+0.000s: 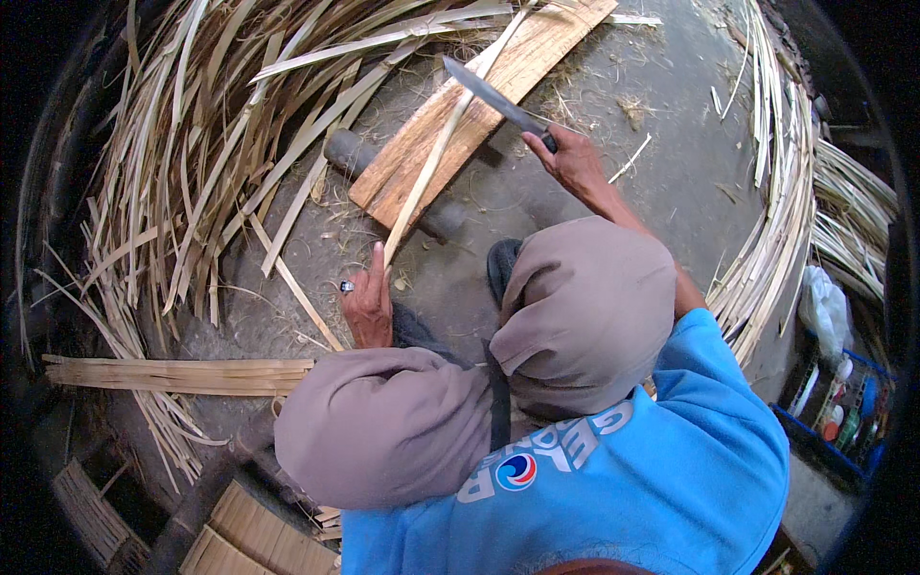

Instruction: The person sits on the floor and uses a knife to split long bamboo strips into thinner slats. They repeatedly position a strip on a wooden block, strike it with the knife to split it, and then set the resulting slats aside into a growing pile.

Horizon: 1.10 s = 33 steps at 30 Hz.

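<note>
My right hand [573, 161] is closed round the dark handle of a long knife [494, 98]. Its blade lies across a pale, narrow bamboo strip [433, 165], pointing up and to the left. That strip runs lengthwise over a rough wooden board [422, 144]. At the strip's near end is my left hand [368, 309], with the index finger stretched along it and a ring on one finger. The thumb side is partly hidden, but the strip's end appears pinched there. Under the board, a dark round log [351, 151] props it off the ground.
Heaped bamboo strips [206, 125] fill the far left, and another long bundle [767, 220] curves along the right. A flat strip bundle [182, 375] lies beside my left knee. At the right edge are a white plastic bag [826, 309] and a blue crate [815, 436] with bottles.
</note>
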{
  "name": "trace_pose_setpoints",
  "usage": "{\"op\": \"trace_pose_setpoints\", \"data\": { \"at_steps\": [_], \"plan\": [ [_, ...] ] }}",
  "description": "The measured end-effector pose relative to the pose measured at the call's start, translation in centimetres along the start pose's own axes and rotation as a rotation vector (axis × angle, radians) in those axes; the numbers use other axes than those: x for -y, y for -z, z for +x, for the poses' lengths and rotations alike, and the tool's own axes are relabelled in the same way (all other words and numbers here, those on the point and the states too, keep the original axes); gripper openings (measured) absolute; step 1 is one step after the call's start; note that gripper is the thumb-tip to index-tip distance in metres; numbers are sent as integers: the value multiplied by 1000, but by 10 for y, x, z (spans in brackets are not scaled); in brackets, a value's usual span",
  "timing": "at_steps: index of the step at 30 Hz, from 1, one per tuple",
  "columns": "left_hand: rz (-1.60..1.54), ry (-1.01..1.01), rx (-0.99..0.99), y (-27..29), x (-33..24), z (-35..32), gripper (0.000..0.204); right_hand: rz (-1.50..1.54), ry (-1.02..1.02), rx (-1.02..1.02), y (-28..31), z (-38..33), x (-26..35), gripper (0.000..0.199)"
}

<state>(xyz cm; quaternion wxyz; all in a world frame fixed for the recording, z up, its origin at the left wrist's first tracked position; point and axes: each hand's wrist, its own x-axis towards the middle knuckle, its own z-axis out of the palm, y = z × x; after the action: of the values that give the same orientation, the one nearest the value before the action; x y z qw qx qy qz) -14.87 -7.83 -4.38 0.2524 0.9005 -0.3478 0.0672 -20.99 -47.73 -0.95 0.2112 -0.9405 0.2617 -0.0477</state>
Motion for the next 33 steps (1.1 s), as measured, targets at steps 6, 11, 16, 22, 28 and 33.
{"op": "trace_pose_setpoints", "data": {
  "at_steps": [6, 11, 16, 22, 28, 33],
  "plan": [
    [-704, 581, 359, 16, -1, 20, 35, 69, -161, 109, -23, -8, -4, 66],
    [-1394, 950, 550, 9, -1, 29, 34, 179, -27, 363, -42, -60, 43, 62],
    [-1548, 1029, 564, 10, -2, 27, 34, 226, -129, 311, -43, -76, 52, 58],
    [-1622, 1068, 584, 20, 3, 24, 34, -51, 173, 556, -28, -85, 71, 55],
    [-1565, 1030, 663, 32, 18, 15, 36, 258, -172, 148, -27, -24, 17, 54],
    [-1307, 999, 687, 53, 61, -42, 40, 127, 137, 262, -39, -26, 3, 64]
  ]
}}
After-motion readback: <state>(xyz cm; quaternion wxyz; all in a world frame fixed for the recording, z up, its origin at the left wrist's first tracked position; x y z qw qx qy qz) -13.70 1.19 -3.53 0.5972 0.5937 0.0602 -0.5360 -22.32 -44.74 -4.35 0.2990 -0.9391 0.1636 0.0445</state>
